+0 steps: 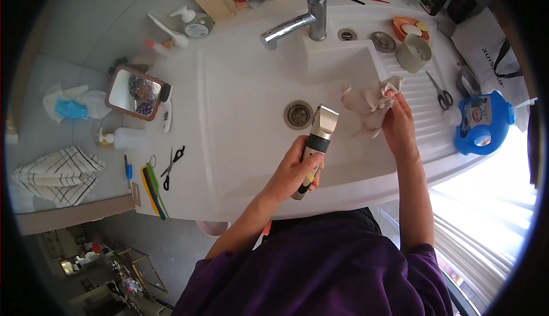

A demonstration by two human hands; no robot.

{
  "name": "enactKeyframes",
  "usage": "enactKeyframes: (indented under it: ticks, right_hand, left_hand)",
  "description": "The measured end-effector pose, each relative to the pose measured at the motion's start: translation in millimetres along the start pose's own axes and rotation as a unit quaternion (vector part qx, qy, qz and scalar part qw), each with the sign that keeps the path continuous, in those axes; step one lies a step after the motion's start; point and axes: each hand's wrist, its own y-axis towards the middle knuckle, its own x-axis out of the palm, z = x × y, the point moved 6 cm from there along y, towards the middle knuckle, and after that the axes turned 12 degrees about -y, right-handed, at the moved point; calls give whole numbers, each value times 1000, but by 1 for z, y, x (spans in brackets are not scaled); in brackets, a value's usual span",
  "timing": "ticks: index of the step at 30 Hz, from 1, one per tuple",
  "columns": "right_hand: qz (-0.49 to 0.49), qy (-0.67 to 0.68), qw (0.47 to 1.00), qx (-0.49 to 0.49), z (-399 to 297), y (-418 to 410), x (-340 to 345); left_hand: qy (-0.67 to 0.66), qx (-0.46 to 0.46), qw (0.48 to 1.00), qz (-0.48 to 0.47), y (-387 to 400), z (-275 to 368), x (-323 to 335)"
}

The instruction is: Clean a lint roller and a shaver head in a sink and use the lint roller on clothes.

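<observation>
My left hand (298, 170) is closed around the handle of a cordless hair clipper (321, 131), whose metal blade head points up and away over the white sink. The basin's drain (299, 114) lies just left of the blade. In my right hand (399, 121) a crumpled, damp-looking whitish cloth (369, 108) is pinched between thumb and fingers and hangs over the right part of the basin, near the ribbed drainboard (429, 114). Cloth and clipper are apart. Above the basin stands a chrome faucet (317, 14) with its spout turned left.
On the left ledge lie black scissors (172, 166), green and yellow combs (153, 191), a framed mirror (135, 93) and a checked towel (58, 176). To the right are a blue jug (484, 123), more scissors (439, 91), a cup (414, 53) and an orange soap dish (407, 28).
</observation>
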Motion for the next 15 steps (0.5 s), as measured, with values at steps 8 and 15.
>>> enactKeyframes:
  ticks: [8, 15]
  right_hand:
    - [-194, -276, 940, -50, 12, -21, 76]
    - [121, -228, 965, -53, 25, 19, -11]
  left_hand:
    - [31, -38, 998, -30, 2, -6, 8]
    - [195, 0, 978, 76, -3, 4, 1]
